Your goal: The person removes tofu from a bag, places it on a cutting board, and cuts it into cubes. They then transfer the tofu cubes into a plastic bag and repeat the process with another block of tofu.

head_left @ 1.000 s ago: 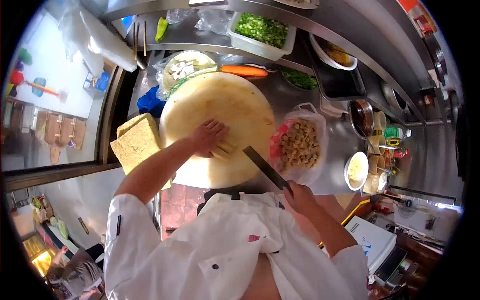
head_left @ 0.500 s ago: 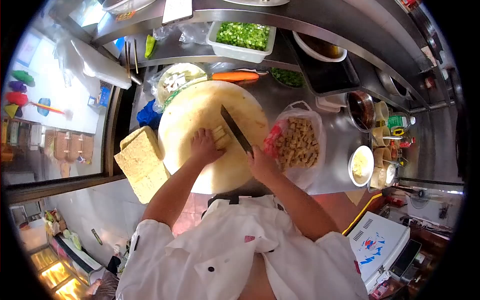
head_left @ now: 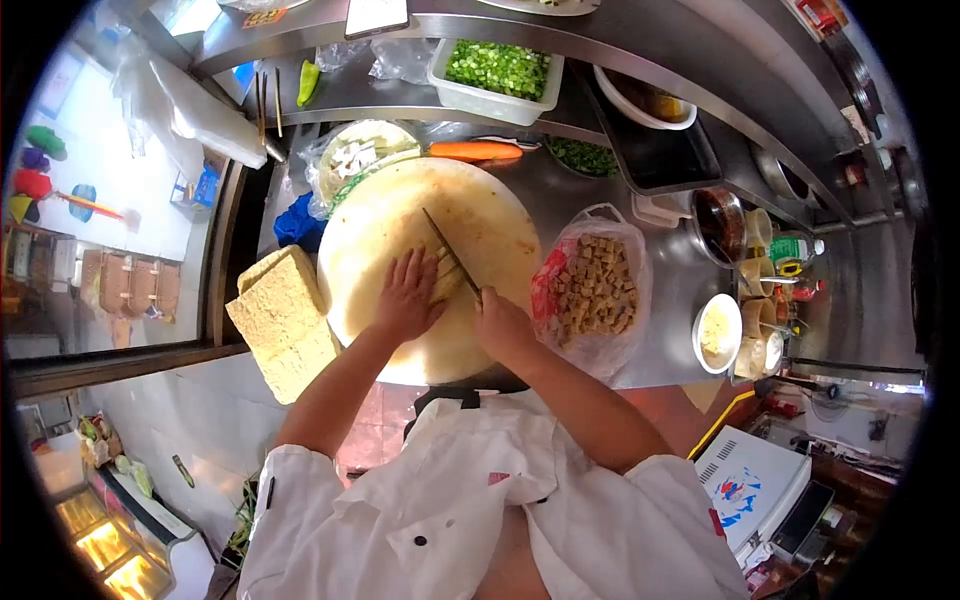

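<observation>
My left hand (head_left: 405, 298) lies with fingers stretched out on the round chopping board (head_left: 420, 352), against pale tofu strips (head_left: 448, 277). In my right hand (head_left: 503, 326) is the handle of a kitchen knife (head_left: 450, 248). Its dark blade slants up and left, right beside the strips, and looks narrow, seen nearly edge-on. Part of the strips is hidden under my fingers and behind the blade. To the right of the board, brown tofu cubes (head_left: 597, 290) fill an open plastic bag (head_left: 618, 355). Large tofu slabs (head_left: 285, 325) lean at the board's left edge.
Behind the board are a carrot (head_left: 475, 150) and a bagged bowl (head_left: 408, 158) with white pieces. A tub of chopped scallions (head_left: 497, 70) stands on the shelf (head_left: 350, 108). At right are a white bowl (head_left: 735, 345) and a pot of dark sauce (head_left: 719, 225).
The knife has shifted left, closer to my left hand, and its blade has turned more edge-on. My right hand has moved slightly left with it. My left fingers are stretched out further.
</observation>
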Demonstrator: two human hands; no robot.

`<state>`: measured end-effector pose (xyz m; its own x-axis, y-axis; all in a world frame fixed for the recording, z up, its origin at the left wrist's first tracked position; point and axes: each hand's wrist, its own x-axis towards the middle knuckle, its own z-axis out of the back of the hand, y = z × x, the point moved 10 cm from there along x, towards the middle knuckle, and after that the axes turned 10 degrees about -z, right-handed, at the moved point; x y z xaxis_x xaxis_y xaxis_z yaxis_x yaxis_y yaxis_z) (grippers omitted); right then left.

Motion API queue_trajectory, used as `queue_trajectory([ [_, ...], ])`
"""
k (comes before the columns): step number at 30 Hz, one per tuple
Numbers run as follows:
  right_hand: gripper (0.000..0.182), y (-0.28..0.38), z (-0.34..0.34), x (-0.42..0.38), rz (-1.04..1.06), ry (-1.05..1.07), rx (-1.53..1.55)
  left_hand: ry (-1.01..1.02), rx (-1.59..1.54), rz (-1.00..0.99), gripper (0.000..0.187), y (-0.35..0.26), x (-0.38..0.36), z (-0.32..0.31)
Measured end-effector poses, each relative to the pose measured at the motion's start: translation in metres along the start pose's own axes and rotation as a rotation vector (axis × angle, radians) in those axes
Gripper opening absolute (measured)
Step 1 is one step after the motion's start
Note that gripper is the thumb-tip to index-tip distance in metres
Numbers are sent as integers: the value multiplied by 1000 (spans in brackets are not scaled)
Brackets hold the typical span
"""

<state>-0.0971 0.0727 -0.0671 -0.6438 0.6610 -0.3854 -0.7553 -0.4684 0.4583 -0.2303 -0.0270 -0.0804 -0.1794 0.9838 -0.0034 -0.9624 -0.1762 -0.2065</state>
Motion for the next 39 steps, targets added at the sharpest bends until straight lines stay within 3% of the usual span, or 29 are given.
queue_trajectory([
  [5, 25, -5, -6, 0, 17, -6, 50, -4, 1, -1, 93, -1, 7, 4],
  [7, 27, -6, -7, 3, 24, 21, -1, 136, -7, 49, 96, 9, 13, -14],
  [9, 28, -4, -5, 6, 31, 48, -48, 133, 2, 46, 97, 11, 14, -13],
  [11, 28, -10, 6, 8, -56, 62, 9, 128, 13, 42, 99, 12, 15, -8],
  [15, 25, -5, 38, -10, -114, 44, 11, -38, -305, -28, 81, 12, 12, 15],
  [17, 25, 6, 53, -25, -5, -32, 39, -117, -434, -75, 72, 13, 10, 18],
  [19, 25, 15, 56, -36, -1, -12, 12, -229, -480, -123, 53, 15, 10, 25],
  [20, 25, 19, 54, -41, 8, 14, -13, -224, -485, -126, 53, 18, 12, 23],
  [22, 25, 24, 52, -48, 8, 51, -63, -241, -257, -347, 47, 0, 16, 32],
  [25, 25, 29, 45, -59, 11, 104, -137, -272, -225, -431, 39, -2, 18, 39],
  [34, 26, 15, -5, -21, -20, 79, -143, -116, -416, -308, 32, 20, 29, -4],
  [39, 25, 3, -26, 10, -33, 12, -121, -140, -398, -336, 33, 15, 26, 6],
])
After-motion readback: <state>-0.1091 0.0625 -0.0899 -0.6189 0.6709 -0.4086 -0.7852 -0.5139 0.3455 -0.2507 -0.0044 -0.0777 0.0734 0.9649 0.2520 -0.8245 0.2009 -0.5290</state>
